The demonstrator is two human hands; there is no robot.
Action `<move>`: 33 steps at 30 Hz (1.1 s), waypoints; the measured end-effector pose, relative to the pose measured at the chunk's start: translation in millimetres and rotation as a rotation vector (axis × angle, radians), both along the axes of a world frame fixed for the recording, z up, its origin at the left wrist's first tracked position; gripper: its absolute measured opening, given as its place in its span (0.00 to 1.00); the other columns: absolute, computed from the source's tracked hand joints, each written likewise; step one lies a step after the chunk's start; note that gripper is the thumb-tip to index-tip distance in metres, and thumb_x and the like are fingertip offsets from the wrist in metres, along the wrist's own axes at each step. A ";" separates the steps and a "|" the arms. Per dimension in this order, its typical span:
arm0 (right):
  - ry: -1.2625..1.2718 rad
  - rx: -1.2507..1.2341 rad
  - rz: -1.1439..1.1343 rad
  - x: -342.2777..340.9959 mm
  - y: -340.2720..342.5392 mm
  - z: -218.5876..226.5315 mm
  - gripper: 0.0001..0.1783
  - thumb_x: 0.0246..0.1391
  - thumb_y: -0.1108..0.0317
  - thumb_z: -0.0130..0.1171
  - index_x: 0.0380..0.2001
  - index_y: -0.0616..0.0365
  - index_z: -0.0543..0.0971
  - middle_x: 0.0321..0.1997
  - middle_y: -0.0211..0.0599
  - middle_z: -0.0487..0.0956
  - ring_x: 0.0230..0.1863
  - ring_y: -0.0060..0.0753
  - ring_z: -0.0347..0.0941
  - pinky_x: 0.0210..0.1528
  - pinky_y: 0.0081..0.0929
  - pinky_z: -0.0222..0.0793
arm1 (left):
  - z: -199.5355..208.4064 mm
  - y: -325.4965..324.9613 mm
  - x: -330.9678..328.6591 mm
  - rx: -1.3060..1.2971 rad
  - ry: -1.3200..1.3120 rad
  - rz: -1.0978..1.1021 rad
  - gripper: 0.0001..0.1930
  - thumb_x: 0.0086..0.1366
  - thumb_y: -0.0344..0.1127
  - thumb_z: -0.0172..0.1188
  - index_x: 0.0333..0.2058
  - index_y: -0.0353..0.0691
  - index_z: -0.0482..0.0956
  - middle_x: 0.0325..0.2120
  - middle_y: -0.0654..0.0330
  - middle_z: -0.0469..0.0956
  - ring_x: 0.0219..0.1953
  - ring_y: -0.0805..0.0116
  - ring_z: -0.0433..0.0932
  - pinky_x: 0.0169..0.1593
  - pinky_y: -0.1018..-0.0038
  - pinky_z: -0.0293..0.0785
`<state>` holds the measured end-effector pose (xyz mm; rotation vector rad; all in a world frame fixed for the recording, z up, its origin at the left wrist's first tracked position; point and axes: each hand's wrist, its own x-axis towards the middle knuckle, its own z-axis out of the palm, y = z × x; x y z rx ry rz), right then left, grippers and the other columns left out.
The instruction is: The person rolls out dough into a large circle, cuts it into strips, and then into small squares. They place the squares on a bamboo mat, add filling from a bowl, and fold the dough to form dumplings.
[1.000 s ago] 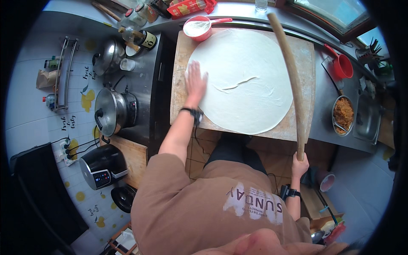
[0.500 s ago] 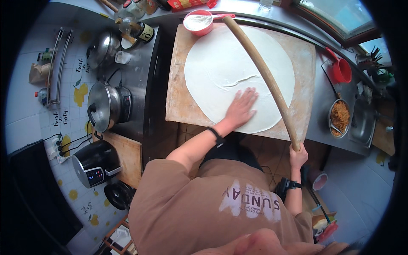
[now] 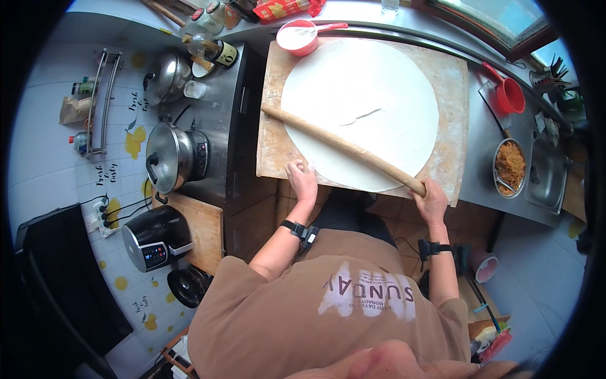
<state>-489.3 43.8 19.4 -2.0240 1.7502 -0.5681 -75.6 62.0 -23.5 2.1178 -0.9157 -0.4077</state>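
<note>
Wooden rolling pin [image 3: 347,148], swung leftward across white dough [image 3: 372,91], right hand [image 3: 432,200] closed round its end; left hand [image 3: 303,181] curled, hold unclear

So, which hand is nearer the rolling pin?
Right. The right hand grips the rolling pin at its near end; the left hand is apart from it, by the wooden board.
</note>
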 end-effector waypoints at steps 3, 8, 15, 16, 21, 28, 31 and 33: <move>0.004 -0.074 0.025 -3.8 2.0 -4.8 0.22 0.51 0.69 0.83 0.48 0.51 0.84 0.47 0.42 0.85 0.53 0.54 0.82 0.56 0.47 0.76 | -14.9 5.2 5.1 0.206 -0.235 -0.067 0.14 0.78 0.39 0.70 0.48 0.34 0.81 0.45 0.47 0.79 0.53 0.42 0.80 0.62 0.50 0.76; 0.036 -0.107 -0.092 -26.1 24.2 -3.7 0.25 0.52 0.73 0.80 0.53 0.52 0.83 0.52 0.41 0.82 0.60 0.54 0.78 0.65 0.48 0.70 | -33.7 -3.3 -0.9 0.136 0.185 0.092 0.11 0.80 0.35 0.66 0.48 0.31 0.81 0.42 0.50 0.83 0.47 0.51 0.86 0.53 0.56 0.83; -0.069 -0.105 -0.062 15.3 11.7 -21.6 0.26 0.54 0.71 0.80 0.56 0.52 0.83 0.54 0.42 0.82 0.62 0.54 0.76 0.69 0.49 0.65 | 22.3 -25.6 -26.7 0.231 1.043 0.073 0.09 0.81 0.30 0.66 0.50 0.28 0.83 0.45 0.51 0.87 0.41 0.59 0.90 0.47 0.63 0.94; -0.088 -0.116 -0.057 20.2 9.4 -22.4 0.27 0.54 0.71 0.80 0.57 0.52 0.83 0.55 0.42 0.82 0.62 0.54 0.76 0.69 0.49 0.65 | 31.0 -40.0 -29.7 0.172 1.034 -0.004 0.10 0.81 0.31 0.67 0.50 0.28 0.83 0.46 0.50 0.88 0.41 0.59 0.90 0.47 0.63 0.93; -0.077 -0.130 -0.077 25.7 14.4 -19.5 0.27 0.54 0.73 0.78 0.57 0.50 0.83 0.54 0.38 0.81 0.63 0.51 0.75 0.70 0.48 0.63 | 41.9 -101.1 -24.5 0.008 0.123 -0.766 0.12 0.81 0.36 0.68 0.55 0.37 0.88 0.60 0.51 0.88 0.56 0.60 0.89 0.58 0.61 0.85; -0.075 -0.141 -0.075 35.4 45.3 -17.4 0.27 0.54 0.77 0.76 0.57 0.51 0.82 0.59 0.41 0.80 0.64 0.55 0.74 0.69 0.49 0.67 | 30.3 -65.9 3.1 0.032 -0.496 -1.337 0.24 0.80 0.47 0.66 0.70 0.53 0.83 0.73 0.61 0.81 0.77 0.56 0.76 0.77 0.48 0.71; -0.065 -0.111 -0.065 38.3 55.3 -15.3 0.27 0.54 0.77 0.76 0.57 0.52 0.82 0.60 0.42 0.80 0.64 0.55 0.75 0.69 0.50 0.68 | 35.9 -48.2 6.2 0.066 -0.488 -1.312 0.23 0.79 0.47 0.66 0.70 0.54 0.84 0.71 0.62 0.82 0.76 0.57 0.77 0.77 0.49 0.72; -0.057 -0.091 -0.057 36.0 56.2 -12.6 0.29 0.56 0.76 0.76 0.61 0.52 0.81 0.63 0.42 0.80 0.68 0.54 0.74 0.73 0.50 0.67 | 40.7 -54.3 1.8 0.087 -0.523 -1.334 0.29 0.80 0.49 0.65 0.75 0.50 0.79 0.75 0.60 0.78 0.79 0.58 0.73 0.81 0.46 0.65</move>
